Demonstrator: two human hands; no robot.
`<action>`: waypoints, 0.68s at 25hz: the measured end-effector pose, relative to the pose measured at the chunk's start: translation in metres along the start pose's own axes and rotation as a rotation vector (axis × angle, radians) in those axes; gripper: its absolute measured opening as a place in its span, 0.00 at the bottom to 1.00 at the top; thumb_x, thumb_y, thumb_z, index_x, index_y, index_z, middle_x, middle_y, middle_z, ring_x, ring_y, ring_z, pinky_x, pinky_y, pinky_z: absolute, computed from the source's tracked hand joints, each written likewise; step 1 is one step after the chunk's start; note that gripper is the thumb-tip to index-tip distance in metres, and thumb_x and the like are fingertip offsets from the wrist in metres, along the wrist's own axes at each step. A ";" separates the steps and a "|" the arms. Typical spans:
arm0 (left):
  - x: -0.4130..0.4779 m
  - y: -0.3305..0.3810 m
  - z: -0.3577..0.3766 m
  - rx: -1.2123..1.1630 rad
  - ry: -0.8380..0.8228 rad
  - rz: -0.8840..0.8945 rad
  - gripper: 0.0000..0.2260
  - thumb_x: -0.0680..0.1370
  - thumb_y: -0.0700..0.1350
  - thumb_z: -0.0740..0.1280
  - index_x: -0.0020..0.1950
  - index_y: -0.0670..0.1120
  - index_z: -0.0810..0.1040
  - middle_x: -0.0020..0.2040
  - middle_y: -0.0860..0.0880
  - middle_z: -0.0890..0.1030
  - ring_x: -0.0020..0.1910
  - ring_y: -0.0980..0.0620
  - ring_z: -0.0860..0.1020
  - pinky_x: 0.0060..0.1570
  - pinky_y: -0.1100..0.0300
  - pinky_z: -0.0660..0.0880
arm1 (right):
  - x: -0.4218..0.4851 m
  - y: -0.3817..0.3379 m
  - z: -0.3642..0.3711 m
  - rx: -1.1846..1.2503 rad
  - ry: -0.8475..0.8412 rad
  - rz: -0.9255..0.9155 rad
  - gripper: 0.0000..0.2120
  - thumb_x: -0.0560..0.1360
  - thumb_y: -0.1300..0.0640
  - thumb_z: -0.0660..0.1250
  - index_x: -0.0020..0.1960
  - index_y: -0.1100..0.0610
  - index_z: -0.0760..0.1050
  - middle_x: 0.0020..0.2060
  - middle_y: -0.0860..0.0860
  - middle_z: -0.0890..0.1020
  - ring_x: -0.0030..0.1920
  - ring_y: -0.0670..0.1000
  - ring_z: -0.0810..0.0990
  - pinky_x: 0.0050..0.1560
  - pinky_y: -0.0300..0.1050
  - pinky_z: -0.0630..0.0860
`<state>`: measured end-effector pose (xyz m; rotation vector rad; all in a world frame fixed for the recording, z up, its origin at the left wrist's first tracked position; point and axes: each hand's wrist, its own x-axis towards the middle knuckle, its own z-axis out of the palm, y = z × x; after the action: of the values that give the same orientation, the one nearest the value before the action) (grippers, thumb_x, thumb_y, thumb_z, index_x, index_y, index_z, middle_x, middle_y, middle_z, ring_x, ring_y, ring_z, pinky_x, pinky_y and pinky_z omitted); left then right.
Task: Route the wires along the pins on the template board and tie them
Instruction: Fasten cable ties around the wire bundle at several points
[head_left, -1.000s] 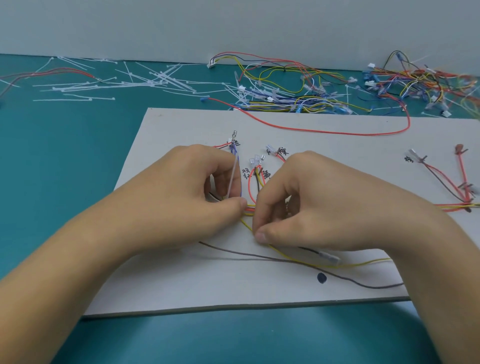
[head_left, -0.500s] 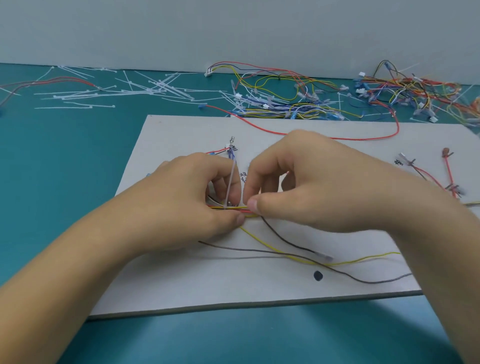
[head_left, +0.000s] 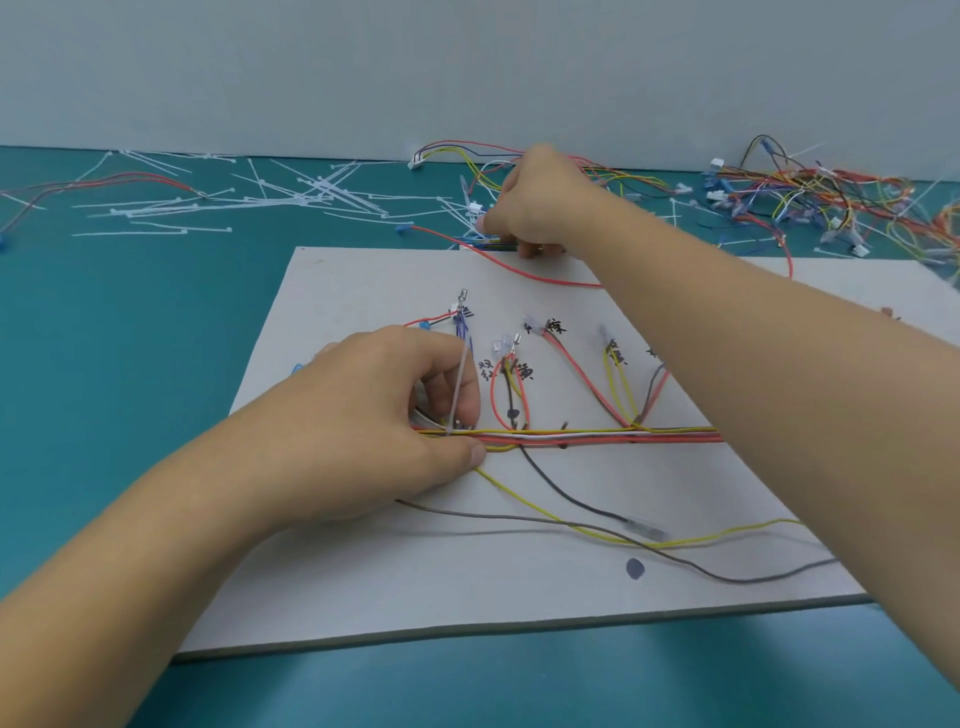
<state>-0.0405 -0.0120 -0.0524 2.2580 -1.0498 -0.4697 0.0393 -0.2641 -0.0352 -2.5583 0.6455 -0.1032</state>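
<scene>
The grey template board (head_left: 363, 571) lies on the teal table. A horizontal bundle of red, yellow and white wires (head_left: 597, 434) runs across it, with branches rising to labelled ends. My left hand (head_left: 374, 415) pinches the bundle's left end, where a pale cable tie (head_left: 459, 384) stands upright. My right hand (head_left: 540, 202) is stretched beyond the board's far edge, fingers curled over the loose pile, thumb pinching a white cable tie (head_left: 464, 189). A yellow wire (head_left: 727, 535), a grey wire (head_left: 519, 517) and a black wire (head_left: 571, 499) trail loose over the near part of the board.
Several loose white cable ties (head_left: 311, 192) are scattered on the table at the back left. A tangle of coloured wires with connectors (head_left: 831, 202) lies at the back right. A long red wire (head_left: 519, 270) crosses the board's far edge. A pale wall closes off the back.
My right hand has let go of the bundle and moved away to the far pile behind the board. My left hand has stayed on the bundle's left end.
</scene>
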 end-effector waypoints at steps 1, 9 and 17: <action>0.000 0.000 0.000 0.002 0.001 0.000 0.09 0.70 0.54 0.76 0.46 0.58 0.79 0.39 0.64 0.79 0.33 0.60 0.74 0.32 0.64 0.65 | 0.004 0.000 0.004 -0.020 0.009 -0.003 0.15 0.73 0.51 0.76 0.52 0.60 0.79 0.28 0.53 0.81 0.25 0.50 0.76 0.28 0.37 0.69; 0.000 -0.002 0.000 -0.002 0.007 0.012 0.09 0.71 0.53 0.76 0.46 0.58 0.78 0.39 0.64 0.78 0.33 0.60 0.74 0.31 0.66 0.67 | 0.017 -0.002 0.014 -0.198 0.052 -0.033 0.06 0.68 0.59 0.70 0.37 0.58 0.73 0.30 0.52 0.73 0.34 0.55 0.71 0.26 0.40 0.62; 0.000 -0.001 -0.001 -0.002 0.035 0.035 0.09 0.70 0.54 0.77 0.44 0.54 0.79 0.40 0.57 0.80 0.35 0.59 0.75 0.34 0.67 0.70 | -0.048 -0.004 -0.048 -0.099 0.008 -0.009 0.08 0.74 0.58 0.73 0.45 0.64 0.84 0.39 0.57 0.87 0.36 0.57 0.85 0.38 0.45 0.79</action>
<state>-0.0397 -0.0112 -0.0522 2.2350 -1.0688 -0.4152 -0.0111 -0.2604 0.0113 -2.6572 0.6567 -0.0861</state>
